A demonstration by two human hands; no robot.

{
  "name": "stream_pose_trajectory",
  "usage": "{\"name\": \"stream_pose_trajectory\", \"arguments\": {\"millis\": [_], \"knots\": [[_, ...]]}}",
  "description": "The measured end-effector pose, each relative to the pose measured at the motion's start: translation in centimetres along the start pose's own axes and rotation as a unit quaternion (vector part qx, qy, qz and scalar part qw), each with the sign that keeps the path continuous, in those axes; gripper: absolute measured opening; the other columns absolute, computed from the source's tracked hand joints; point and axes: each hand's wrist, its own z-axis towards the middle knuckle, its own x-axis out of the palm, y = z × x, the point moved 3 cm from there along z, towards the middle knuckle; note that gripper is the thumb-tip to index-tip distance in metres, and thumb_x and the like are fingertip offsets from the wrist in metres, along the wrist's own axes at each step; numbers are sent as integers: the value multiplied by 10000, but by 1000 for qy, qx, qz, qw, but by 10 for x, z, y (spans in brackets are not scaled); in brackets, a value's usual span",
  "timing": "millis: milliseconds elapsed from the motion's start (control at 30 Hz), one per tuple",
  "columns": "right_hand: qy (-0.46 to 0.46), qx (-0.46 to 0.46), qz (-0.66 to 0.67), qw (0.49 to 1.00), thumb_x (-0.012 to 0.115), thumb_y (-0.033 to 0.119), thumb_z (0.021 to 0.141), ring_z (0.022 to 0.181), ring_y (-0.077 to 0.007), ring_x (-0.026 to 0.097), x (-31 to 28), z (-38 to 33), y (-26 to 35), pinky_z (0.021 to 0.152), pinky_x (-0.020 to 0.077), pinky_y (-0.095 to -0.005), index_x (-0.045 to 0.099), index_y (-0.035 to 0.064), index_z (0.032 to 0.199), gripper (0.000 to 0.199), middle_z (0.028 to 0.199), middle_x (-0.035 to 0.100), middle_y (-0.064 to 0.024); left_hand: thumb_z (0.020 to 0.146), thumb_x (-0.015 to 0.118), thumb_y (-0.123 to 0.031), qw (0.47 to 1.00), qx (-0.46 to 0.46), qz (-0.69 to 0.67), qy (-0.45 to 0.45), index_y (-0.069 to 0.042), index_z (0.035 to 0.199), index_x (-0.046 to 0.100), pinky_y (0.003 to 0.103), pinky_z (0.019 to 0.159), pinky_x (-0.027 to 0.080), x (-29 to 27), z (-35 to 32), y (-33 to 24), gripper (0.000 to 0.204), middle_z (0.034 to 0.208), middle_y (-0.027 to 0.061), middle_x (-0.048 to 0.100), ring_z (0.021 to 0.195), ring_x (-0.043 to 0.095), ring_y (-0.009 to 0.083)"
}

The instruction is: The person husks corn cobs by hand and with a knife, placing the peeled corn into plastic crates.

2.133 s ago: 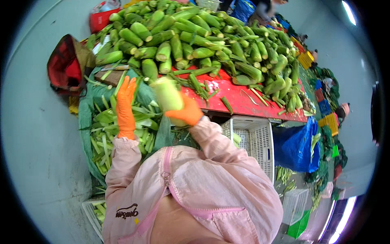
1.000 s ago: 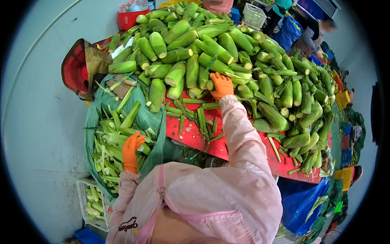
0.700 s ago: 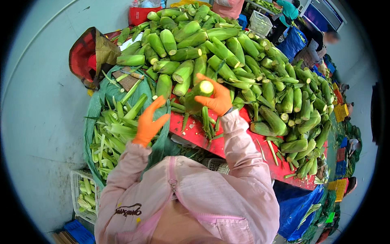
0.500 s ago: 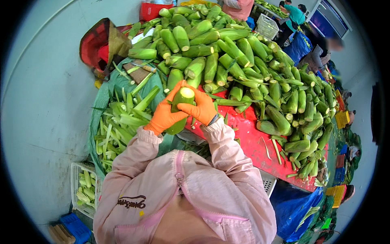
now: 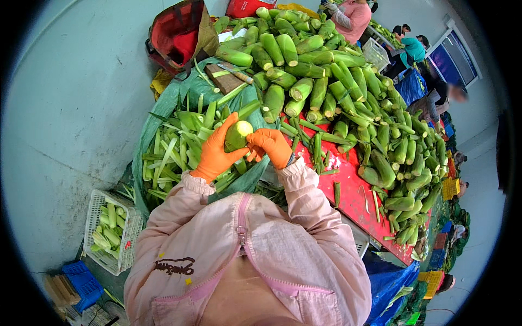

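Both hands wear orange gloves and are at a thick green shoot wrapped in leaf sheaths (image 5: pixel 236 138), its pale round cut end facing up. My left hand (image 5: pixel 216 155) is wrapped round the shoot from the left. My right hand (image 5: pixel 270 146) pinches at its right edge, just below the cut end; what lies between those fingertips is too small to make out. Beneath them, a green sack (image 5: pixel 142 146) holds stripped leaf pieces (image 5: pixel 168 157). Beyond is a big heap of similar shoots (image 5: pixel 310 70).
The heap lies on a red table (image 5: pixel 348 190). A knife (image 5: pixel 237 74) rests on a wooden block (image 5: pixel 227 82), beside a red bag (image 5: pixel 176 41). At lower left stands a white basket (image 5: pixel 125 239) of pale peeled shoots. Co-workers (image 5: pixel 353 19) are at the far side.
My right hand has moved from clasping the shoot to pinching its edge. The shoot is tilted differently in my left hand. The view has shifted, showing more of the white basket.
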Motion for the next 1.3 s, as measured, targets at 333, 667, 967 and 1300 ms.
{"name": "stream_pose_trajectory", "arguments": {"millis": [333, 667, 967, 1300], "knots": [[-26, 49, -4, 998, 550, 177, 851, 548, -206, 656, 62, 23, -19, 458, 475, -261, 622, -23, 808, 217, 747, 647, -94, 661, 847, -198, 992, 8, 120, -26, -98, 1444, 387, 391, 910, 497, -59, -31, 12, 913, 1236, 154, 614, 1097, 612, 338], [-3, -99, 101, 990, 513, 147, 879, 500, -178, 605, 136, 38, -34, 487, 476, -246, 582, -15, 752, 218, 657, 612, -93, 909, 652, -429, 918, -157, -343, -125, -33, 1372, 487, 279, 823, 493, -78, -59, 47, 631, 1128, 55, 632, 929, 595, 137], [-18, -355, -143, 924, 564, 95, 869, 1004, -286, 631, 125, 30, -6, 805, 525, -361, 631, -19, 778, 160, 1070, 665, -203, 889, 466, -694, 742, -293, -564, -215, -43, 1329, 489, 435, 942, 483, -113, -47, 77, 786, 1185, 145, 593, 1040, 581, 260], [-53, -222, 143, 963, 468, 243, 869, 638, -244, 558, 83, 38, 7, 783, 476, -375, 574, 19, 672, 316, 646, 575, -112, 878, 523, -669, 739, -276, -491, -369, -57, 1122, 571, 420, 859, 502, -178, -69, 173, 661, 1052, 135, 652, 938, 618, 249]]}}
